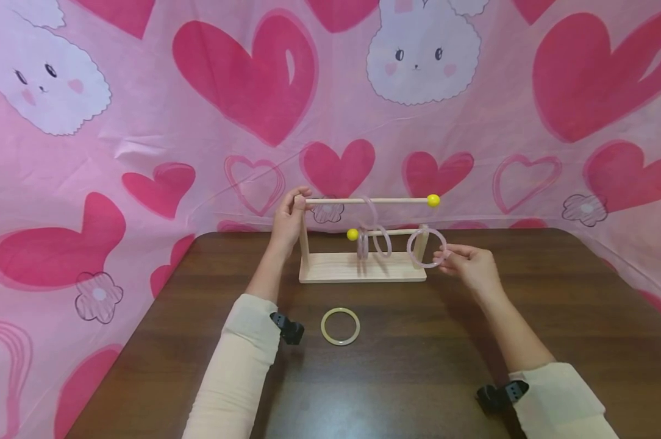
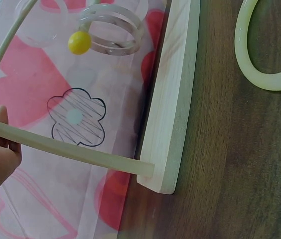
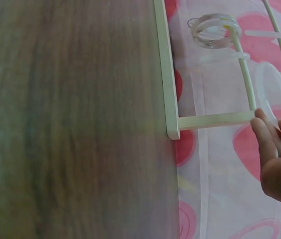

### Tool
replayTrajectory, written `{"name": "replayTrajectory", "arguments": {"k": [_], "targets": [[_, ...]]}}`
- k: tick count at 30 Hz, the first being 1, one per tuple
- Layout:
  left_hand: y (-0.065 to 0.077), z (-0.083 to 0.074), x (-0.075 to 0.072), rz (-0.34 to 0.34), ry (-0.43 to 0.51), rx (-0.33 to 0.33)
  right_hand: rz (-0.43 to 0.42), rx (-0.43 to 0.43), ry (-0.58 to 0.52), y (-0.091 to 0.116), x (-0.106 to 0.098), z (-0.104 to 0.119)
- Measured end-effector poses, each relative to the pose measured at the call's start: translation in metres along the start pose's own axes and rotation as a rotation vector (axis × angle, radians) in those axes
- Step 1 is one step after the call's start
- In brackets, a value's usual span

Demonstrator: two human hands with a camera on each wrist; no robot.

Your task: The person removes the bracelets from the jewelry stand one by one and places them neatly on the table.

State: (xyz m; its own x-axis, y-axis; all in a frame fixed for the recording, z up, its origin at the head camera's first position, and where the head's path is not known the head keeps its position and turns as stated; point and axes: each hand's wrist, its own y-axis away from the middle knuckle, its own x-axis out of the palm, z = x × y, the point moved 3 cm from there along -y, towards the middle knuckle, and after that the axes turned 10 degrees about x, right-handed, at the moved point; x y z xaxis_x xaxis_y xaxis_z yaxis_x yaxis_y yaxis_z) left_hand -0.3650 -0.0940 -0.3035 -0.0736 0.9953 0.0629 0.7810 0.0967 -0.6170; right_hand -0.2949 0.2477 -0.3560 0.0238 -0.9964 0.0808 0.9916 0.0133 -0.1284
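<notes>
Now, nearest of all, a pale yellow bangle [image 1: 340, 343] is seen lying flat on the brown table [image 1: 418, 347], off the wooden stand [image 1: 330, 269]. Farther out, a pinkish bangle [image 1: 410, 249] is pinched by the right hand [image 1: 470, 265], held up beside the right post. Across from it, the top of the left post [image 1: 304, 244] is gripped by the left hand [image 1: 289, 219]. Three bangles [image 1: 366, 246] are carried on the lower rod [image 1: 402, 231], and one bangle [image 1: 373, 210] on the upper rod [image 1: 399, 200]. Part-way, it seems: four are racked, two are not. Behind everything, a heart-print cloth [image 1: 242, 73] is hung.
</notes>
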Motion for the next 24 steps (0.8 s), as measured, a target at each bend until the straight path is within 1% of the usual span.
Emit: {"name": "replayTrajectory", "arguments": {"k": [1,2,5,9,14,15,16,20,21,23,24], "targets": [[0.0,0.0,0.0,-0.002,0.002,0.001,0.019,0.022,0.024,0.0,0.001,-0.001],[0.0,0.0,0.0,-0.004,0.004,0.002,0.002,0.058,0.099,0.004,0.005,0.004],[0.0,0.0,0.0,-0.006,0.005,0.005,0.041,0.11,0.175,0.003,0.007,0.0],[0.0,0.001,0.0,-0.002,0.004,0.004,0.093,0.14,0.247,0.005,0.011,-0.002],[0.0,0.002,-0.001,0.001,0.01,0.014,0.17,0.187,0.272,0.005,0.013,-0.006],[0.0,0.004,-0.001,0.003,0.03,0.039,0.185,0.196,0.277,0.004,0.013,-0.007],[0.0,0.004,-0.002,0.006,0.042,0.05,0.2,0.209,0.28,0.004,0.014,-0.008],[0.001,0.003,-0.001,0.007,0.052,0.049,0.25,0.25,0.312,0.006,0.017,-0.009],[0.0,0.003,-0.001,0.005,0.047,0.047,0.261,0.257,0.323,0.007,0.019,-0.01],[0.0,0.001,0.0,0.0,0.024,0.017,0.29,0.267,0.346,0.008,0.022,-0.011],[0.0,0.001,0.0,-0.001,0.018,0.021,0.303,0.271,0.361,0.008,0.023,-0.012]]}}
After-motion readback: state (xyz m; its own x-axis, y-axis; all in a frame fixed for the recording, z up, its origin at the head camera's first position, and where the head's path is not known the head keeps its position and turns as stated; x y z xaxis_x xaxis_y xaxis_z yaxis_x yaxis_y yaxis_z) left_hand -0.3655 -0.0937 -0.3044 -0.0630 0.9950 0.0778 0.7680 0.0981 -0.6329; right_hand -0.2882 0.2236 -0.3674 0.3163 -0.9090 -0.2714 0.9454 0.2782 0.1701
